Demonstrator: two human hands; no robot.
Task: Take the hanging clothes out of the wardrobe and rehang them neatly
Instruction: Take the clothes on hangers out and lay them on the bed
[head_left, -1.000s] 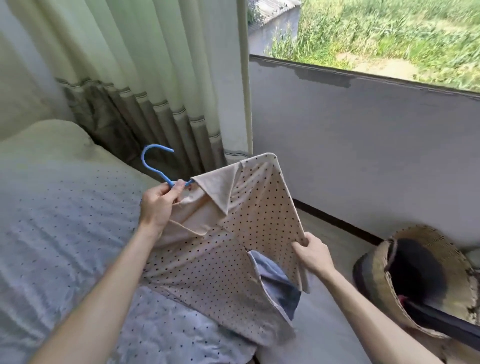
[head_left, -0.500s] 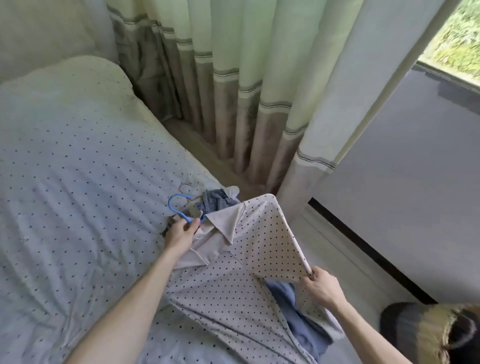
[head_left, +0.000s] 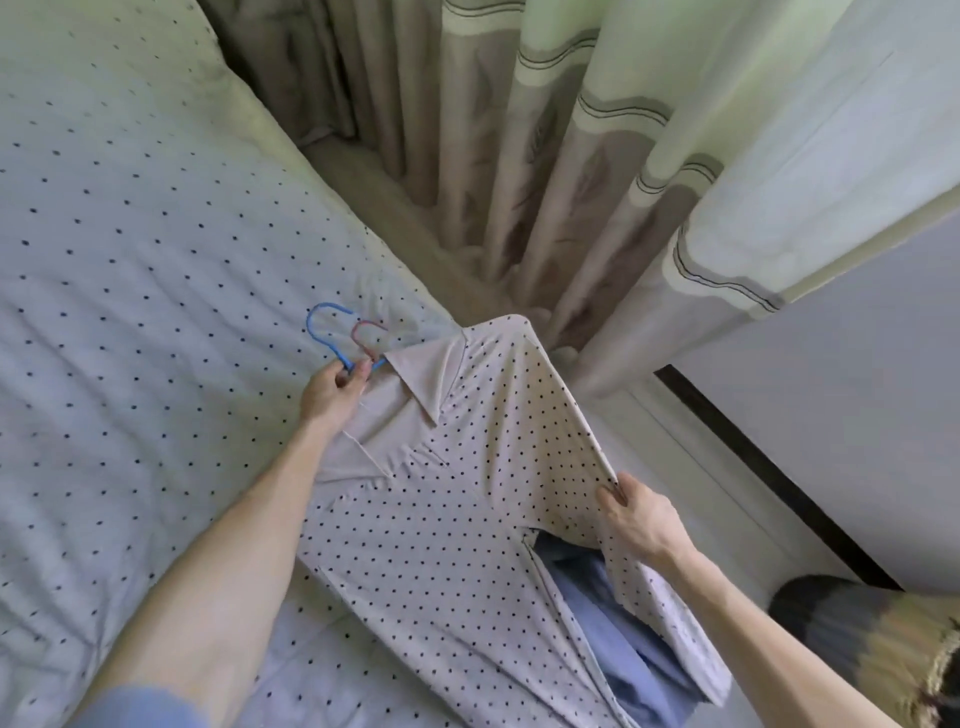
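A: Shirt (head_left: 457, 519) is out of the wardrobe, held over the bed (head_left: 130, 260). Left grip (head_left: 332, 395) pinches the blue hanger (head_left: 324, 332) by its hook.

B: Right grip (head_left: 639, 519) pinches the sleeve edge. Rehanging looks yet to come.

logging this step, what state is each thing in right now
dotted shirt, on blue hanger, partly lying on the bed
pink hanger, hook beside the blue one
blue garment, crumpled under the shirt
left hand, pinches the blue hanger's neck
right hand, grips the shirt's sleeve edge
curtain, hanging in folds
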